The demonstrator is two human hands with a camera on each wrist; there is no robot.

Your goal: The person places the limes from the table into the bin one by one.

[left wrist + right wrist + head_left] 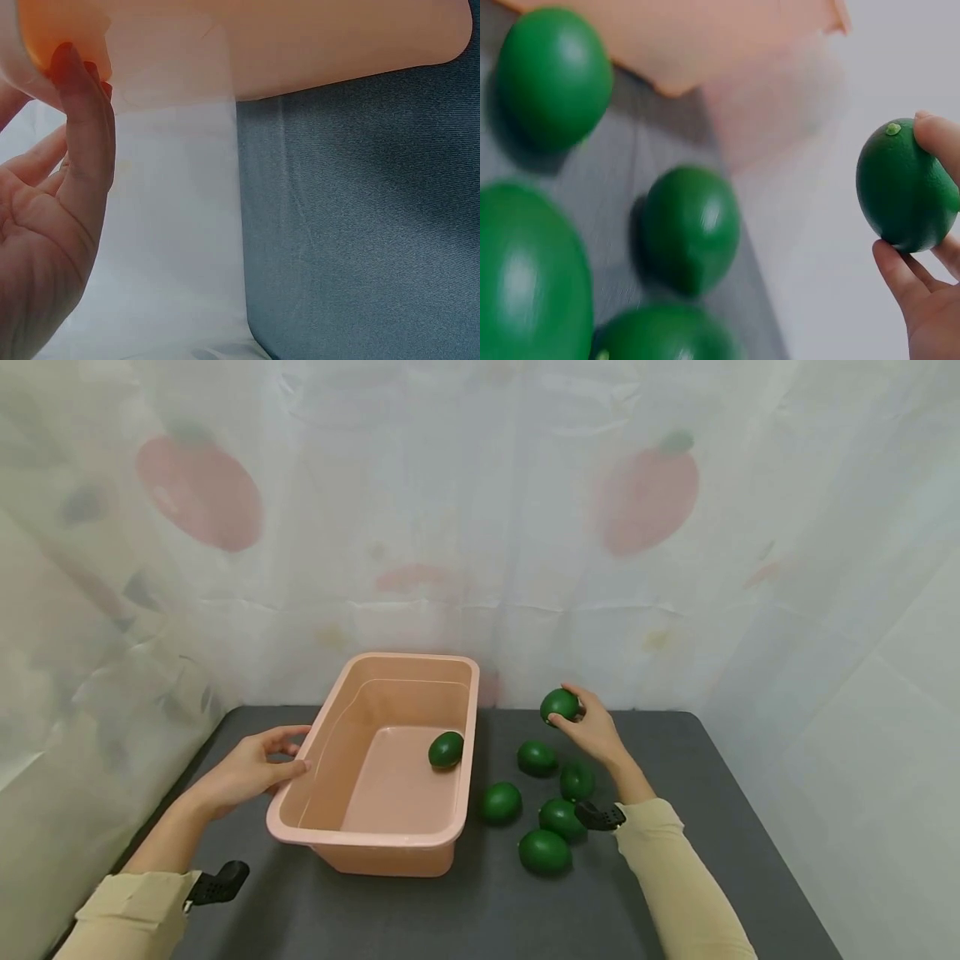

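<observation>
While five limes (537, 757) lie near, basin (465, 727) adjoins.

Makeshift recording booth – fruit-print curtain (480, 527) backdrop, dark cloth-covered table (675, 860).

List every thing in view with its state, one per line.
Tub: upright on the table, open top, one lime inside.
Lime in tub: lying loose on the tub floor.
Held lime: lifted off the table, pinched by fingertips.
Five limes: loose on the table beside the tub.
Left hand: fingers against the tub's side.
Right hand: grip around the held lime.
</observation>
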